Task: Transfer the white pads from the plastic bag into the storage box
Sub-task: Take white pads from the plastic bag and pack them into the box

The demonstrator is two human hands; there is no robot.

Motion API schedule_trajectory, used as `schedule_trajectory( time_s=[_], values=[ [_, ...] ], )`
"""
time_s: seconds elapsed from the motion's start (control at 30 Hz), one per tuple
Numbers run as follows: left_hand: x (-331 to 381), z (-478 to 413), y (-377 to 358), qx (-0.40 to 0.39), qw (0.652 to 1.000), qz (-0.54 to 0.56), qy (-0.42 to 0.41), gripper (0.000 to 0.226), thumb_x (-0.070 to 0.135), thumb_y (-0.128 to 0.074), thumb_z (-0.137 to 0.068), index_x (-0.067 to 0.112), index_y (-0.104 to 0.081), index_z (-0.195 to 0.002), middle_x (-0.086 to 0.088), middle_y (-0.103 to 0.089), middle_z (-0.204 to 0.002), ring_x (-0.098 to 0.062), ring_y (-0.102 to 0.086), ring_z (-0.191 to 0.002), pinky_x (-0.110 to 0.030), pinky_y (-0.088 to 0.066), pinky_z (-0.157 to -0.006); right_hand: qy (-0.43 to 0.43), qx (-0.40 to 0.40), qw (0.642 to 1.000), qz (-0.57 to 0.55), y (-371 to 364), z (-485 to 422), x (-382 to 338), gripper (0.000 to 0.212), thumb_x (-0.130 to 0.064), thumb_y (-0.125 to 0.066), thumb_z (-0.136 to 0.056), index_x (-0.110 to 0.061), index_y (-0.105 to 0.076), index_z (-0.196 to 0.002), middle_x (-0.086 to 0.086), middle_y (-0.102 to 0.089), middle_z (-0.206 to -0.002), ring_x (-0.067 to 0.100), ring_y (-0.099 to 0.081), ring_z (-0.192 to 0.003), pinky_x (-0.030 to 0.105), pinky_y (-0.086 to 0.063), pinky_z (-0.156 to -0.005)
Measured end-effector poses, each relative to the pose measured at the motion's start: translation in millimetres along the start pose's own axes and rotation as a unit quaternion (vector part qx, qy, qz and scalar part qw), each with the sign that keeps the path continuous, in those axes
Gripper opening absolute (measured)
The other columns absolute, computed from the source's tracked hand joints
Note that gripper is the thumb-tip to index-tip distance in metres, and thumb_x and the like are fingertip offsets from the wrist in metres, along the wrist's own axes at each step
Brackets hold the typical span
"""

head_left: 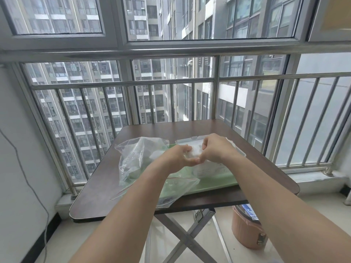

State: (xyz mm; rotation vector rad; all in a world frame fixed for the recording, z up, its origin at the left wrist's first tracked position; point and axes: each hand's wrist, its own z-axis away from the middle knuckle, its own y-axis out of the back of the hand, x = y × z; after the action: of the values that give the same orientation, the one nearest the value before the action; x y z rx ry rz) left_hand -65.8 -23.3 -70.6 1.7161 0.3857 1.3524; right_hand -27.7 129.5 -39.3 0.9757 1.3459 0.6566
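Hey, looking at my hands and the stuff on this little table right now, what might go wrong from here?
1. Both hands, left hand and right hand, pinch a white pad above the clear box; a loose grip might drop it onto the green tray instead.
2. The flat plastic bag overhangs the table at its near edge and may slide off.
3. The left forearm passes close to the puffed bag and might knock it.

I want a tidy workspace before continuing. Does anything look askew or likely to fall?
Yes: the flat plastic bag lies crumpled with its corner hanging past the table front edge. Nothing looks spilled or damaged.
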Motion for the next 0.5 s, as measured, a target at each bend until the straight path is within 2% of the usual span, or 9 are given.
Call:
schedule_trajectory(
  time_s=[0.07, 0.13, 0.23, 0.33, 0.4, 0.5],
  values=[
    [-0.8, -0.1, -1.2, 0.0, 1.0, 0.008, 0.001, 0.082, 0.053, -0.072, -0.084, 0.017, -0.041, -0.151, -0.002, -0.045, -0.154, -0.022, -0.043, -0.14, -0.031, -0.035, -0.107, -0.003, -0.012, 1.0, 0.029, 1.6, -2.6, 0.9, 0.031, -0.033, -0.084, -0.062, -0.023, -0.061, -0.08, -0.005, -0.068, -0.081, 0.02, -0.064, -0.082, 0.035, -0.054, -0.079],
    [-1.2, -0.1, -2.0, 0.0, 1.0, 0.015, 0.002, 0.082, 0.052, -0.072, -0.084, 0.016, -0.041, -0.151, -0.002, -0.045, -0.154, -0.022, -0.042, -0.141, -0.032, -0.034, -0.109, 0.015, -0.023, 0.999, 0.04, 0.0, -4.6, 0.6, 0.026, -0.038, -0.081, -0.067, -0.019, -0.064, -0.075, -0.002, -0.066, -0.074, 0.022, -0.064, -0.078, 0.034, -0.053, -0.072],
    [-1.0, -0.2, -1.6, 0.003, 1.0, 0.019, 0.002, 0.077, 0.049, -0.072, -0.085, 0.018, -0.044, -0.149, -0.001, -0.048, -0.151, -0.023, -0.044, -0.139, -0.03, -0.037, -0.107, 0.038, -0.038, 0.999, -0.01, 2.7, -2.3, -0.7, 0.041, -0.047, -0.072, -0.079, -0.007, -0.067, -0.07, 0.002, -0.062, -0.065, 0.019, -0.06, -0.064, 0.03, -0.051, -0.062],
    [1.5, 1.5, -0.6, 0.002, 1.0, 0.011, 0.005, 0.078, 0.048, -0.071, -0.086, 0.017, -0.041, -0.151, -0.002, -0.046, -0.153, -0.023, -0.044, -0.138, -0.029, -0.036, -0.104, 0.035, -0.079, 0.994, -0.066, 10.0, -1.2, 1.6, 0.023, -0.027, -0.072, -0.081, -0.005, -0.076, -0.088, 0.008, -0.072, -0.085, 0.016, -0.063, -0.07, 0.027, -0.054, -0.066],
    [2.0, 1.3, -0.3, 0.002, 1.0, -0.003, 0.006, 0.078, 0.049, -0.07, -0.087, 0.019, -0.04, -0.152, -0.002, -0.045, -0.154, -0.023, -0.043, -0.139, -0.031, -0.036, -0.106, 0.035, -0.098, 0.991, -0.089, 14.1, -2.6, 6.5, 0.012, -0.017, -0.069, -0.08, -0.011, -0.078, -0.085, 0.01, -0.075, -0.096, 0.02, -0.07, -0.083, 0.029, -0.06, -0.075],
    [4.3, 2.0, 1.0, 0.001, 1.0, -0.012, 0.008, 0.078, 0.051, -0.069, -0.087, 0.02, -0.04, -0.152, -0.002, -0.044, -0.155, -0.023, -0.042, -0.14, -0.033, -0.035, -0.109, 0.034, -0.13, 0.98, -0.146, 19.9, -2.2, 11.9, 0.024, 0.001, -0.057, -0.084, -0.007, -0.079, -0.088, 0.009, -0.075, -0.096, 0.021, -0.071, -0.094, 0.023, -0.059, -0.075]
  ],
)
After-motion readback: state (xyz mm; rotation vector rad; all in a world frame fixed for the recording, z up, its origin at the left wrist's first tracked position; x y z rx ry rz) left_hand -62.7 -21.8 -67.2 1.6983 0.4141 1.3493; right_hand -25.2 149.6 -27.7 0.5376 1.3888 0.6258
